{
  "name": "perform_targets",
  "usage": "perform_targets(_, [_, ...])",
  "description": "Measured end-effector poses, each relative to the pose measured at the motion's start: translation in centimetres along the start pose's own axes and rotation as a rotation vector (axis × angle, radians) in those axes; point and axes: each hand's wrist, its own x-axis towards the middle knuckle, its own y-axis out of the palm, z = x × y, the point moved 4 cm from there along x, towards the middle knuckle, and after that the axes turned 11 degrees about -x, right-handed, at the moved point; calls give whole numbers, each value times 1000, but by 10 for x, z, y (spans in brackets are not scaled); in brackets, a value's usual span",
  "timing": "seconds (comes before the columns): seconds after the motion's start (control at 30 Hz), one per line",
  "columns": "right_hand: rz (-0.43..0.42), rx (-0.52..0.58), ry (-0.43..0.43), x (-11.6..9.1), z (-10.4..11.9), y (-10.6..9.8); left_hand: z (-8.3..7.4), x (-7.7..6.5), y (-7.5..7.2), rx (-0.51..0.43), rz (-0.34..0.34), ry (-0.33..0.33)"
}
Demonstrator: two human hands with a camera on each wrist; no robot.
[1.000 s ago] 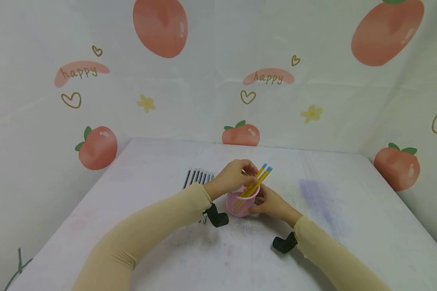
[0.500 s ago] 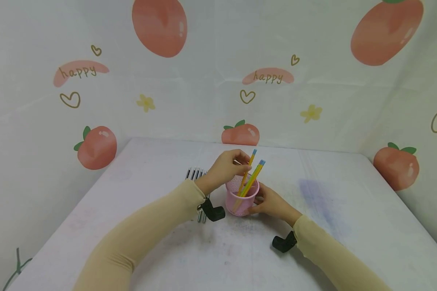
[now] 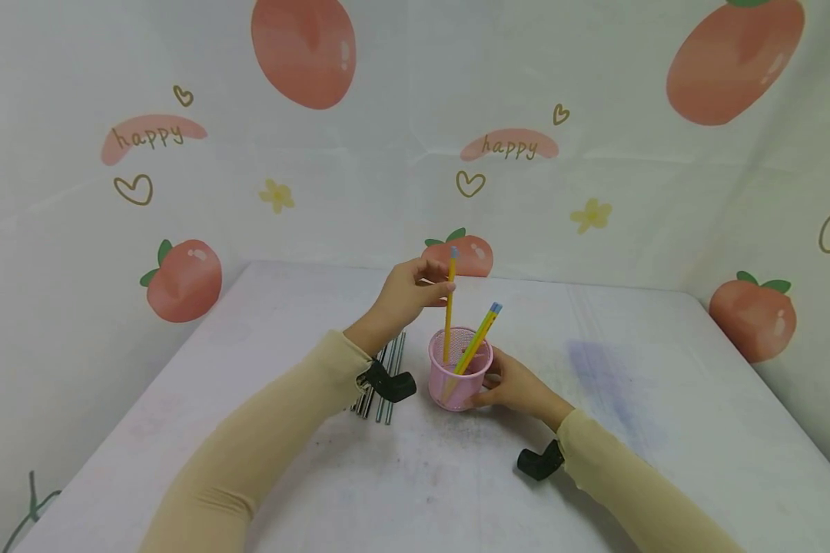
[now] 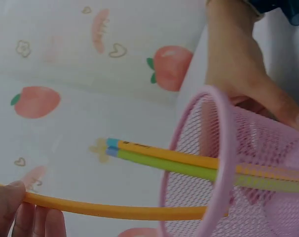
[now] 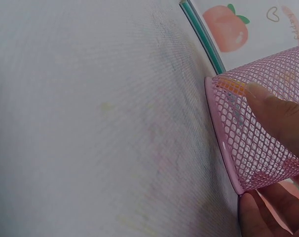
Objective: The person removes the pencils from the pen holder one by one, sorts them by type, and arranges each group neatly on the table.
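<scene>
A pink mesh pen cup (image 3: 449,392) stands upright on the table. My right hand (image 3: 519,386) grips its right side, thumb and fingers on the mesh (image 5: 260,133). Above the cup, my left hand (image 3: 406,296) pinches an orange-yellow pencil (image 3: 448,322) near its blue-tipped upper end. In the left wrist view this pencil's lower end (image 4: 189,213) is just inside the cup's rim (image 4: 226,148). Two more pencils, one orange (image 4: 164,151) and one yellow-green (image 4: 164,165), lean together inside the cup against its right side.
Several thin dark and teal pens (image 3: 387,384) lie side by side on the table (image 3: 429,484), left of the cup and partly hidden by the left wrist. A black wrist camera (image 3: 390,382) hangs below the left wrist, another (image 3: 541,462) by the right. A fruit-printed cloth backs the table.
My left hand has moved up and left, drawing one pencil upward and nearly upright, apart from the other two. My right hand and the cup have stayed in place.
</scene>
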Motion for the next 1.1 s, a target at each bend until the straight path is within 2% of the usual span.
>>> perform_targets(0.13, [1, -8, 15, 0, -2, 0, -9, 0, -12, -56, -41, 17])
perform_targets(0.37, [-3, -1, 8, -1, -2, 0, -22, 1, -35, -180, -130, 6])
perform_targets(0.5, [-9, -2, -3, -1, -1, 0, -24, 1, -51, -196, -179, -8])
perform_targets(0.77, [-17, 2, -5, -2, 0, 0, -12, 1, -83, -106, -237, -29])
perform_targets(1.1, [-19, -17, 3, -2, 1, 0, 12, 1, -116, 56, -250, -65])
